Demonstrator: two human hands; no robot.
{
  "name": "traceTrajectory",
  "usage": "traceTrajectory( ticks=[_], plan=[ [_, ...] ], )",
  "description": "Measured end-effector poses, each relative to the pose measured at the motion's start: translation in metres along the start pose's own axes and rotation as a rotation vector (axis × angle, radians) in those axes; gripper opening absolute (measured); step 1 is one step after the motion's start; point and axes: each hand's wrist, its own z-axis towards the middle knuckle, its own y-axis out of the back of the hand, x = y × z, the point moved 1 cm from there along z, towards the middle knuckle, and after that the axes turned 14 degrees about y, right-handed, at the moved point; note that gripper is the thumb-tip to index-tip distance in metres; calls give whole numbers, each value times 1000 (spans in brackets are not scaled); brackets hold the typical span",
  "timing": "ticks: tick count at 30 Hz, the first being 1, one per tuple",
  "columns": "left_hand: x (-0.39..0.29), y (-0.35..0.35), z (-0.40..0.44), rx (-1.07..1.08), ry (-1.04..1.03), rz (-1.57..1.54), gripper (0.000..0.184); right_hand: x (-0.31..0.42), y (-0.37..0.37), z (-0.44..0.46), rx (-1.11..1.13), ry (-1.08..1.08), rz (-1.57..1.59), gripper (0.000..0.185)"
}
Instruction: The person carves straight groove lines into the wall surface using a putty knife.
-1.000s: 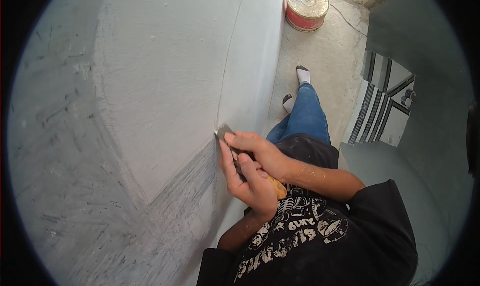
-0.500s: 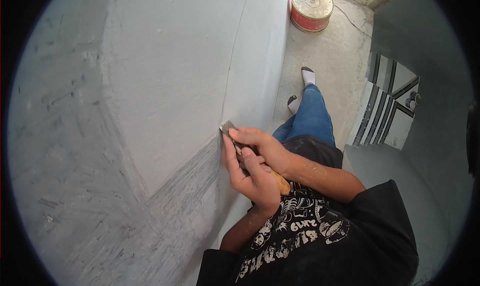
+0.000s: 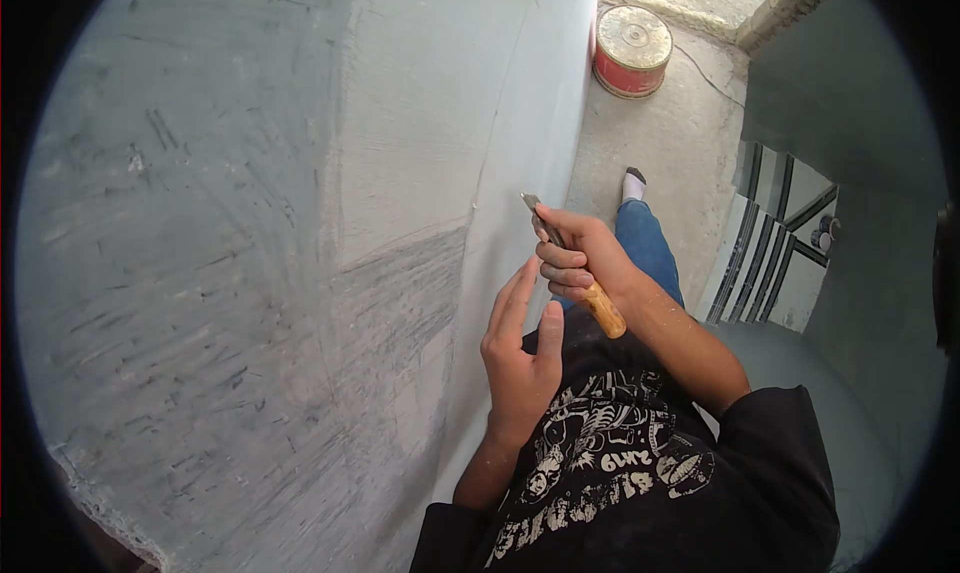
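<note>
My right hand (image 3: 592,258) is wrapped round a scraper (image 3: 606,311) with a yellowish wooden handle and a narrow metal blade. The blade points up and left, and its tip appears just off the pale grey wall (image 3: 410,143). Just below and to the left, my left hand (image 3: 520,368) is open, its fingers stretched upward and its thumb apart, with nothing in it. A thin crack line (image 3: 492,138) runs down the wall beside the blade. Left of my hands, a darker, streaked patch (image 3: 400,293) crosses the wall.
A round red tin (image 3: 630,78) with a whitish lid stands on the dusty floor (image 3: 690,123) at the top. My socked foot (image 3: 633,186) is below it. At the right are black-and-white striped panels (image 3: 760,258) and small round containers (image 3: 822,233).
My hands have come apart. The scraper has left the wall in my right hand, while my left hand has opened and moved down from the blade. The view has shifted over the wall.
</note>
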Motion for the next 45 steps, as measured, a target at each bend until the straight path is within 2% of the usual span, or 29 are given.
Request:
traceTrajectory(
  ticks=[2, 4, 8, 14, 17, 20, 23, 26, 29, 32, 34, 37, 39, 40, 45],
  plan=[
    [11, -2, -2, 12, 27, 18, 48, 3, 6, -5, -47, 17, -4, 29],
    [17, -4, -1, -70, -37, 100, 55, 4, 26, -3, -54, 18, 15, 24],
    [4, -9, 8, -227, -116, 329, 76, 7, 52, -2, -121, 30, 85, 19],
    [-4, -24, 30, -202, 61, 599, 107, 13, 60, -12, -209, 0, 59, 16],
    [-8, -39, 45, -200, 203, 607, 114, 31, 73, -20, -194, -16, 81, 17],
    [-7, -51, 67, -242, 128, 708, 117, 48, 92, -31, -208, 39, 97, 18],
    [-17, -61, 83, -239, 194, 615, 101, 61, 119, -32, -155, 84, 192, 19],
    [-19, -56, 76, 84, 78, 533, 72, 65, 105, -32, -232, 106, 109, 16],
    [-1, -55, 59, 176, 254, 102, 50, 58, 69, -27, -277, 116, -96, 15],
    [24, -52, 42, -7, 195, -143, 53, 40, 32, -21, -161, 126, -240, 19],
    [20, -45, 31, -75, 278, -352, 56, 21, 11, -16, -28, 133, -322, 27],
    [-13, -28, 20, -96, 376, -598, 61, -14, -16, -8, 93, 46, -213, 28],
    [-17, -21, 18, -150, 315, -660, 62, -33, -28, -3, 138, 30, -158, 30],
    [-16, -17, 16, -161, 347, -686, 58, -34, -33, -2, 119, 31, -156, 31],
    [-28, -16, 15, -276, 323, -370, 54, -48, -46, 4, 40, 87, -125, 35]
  ],
)
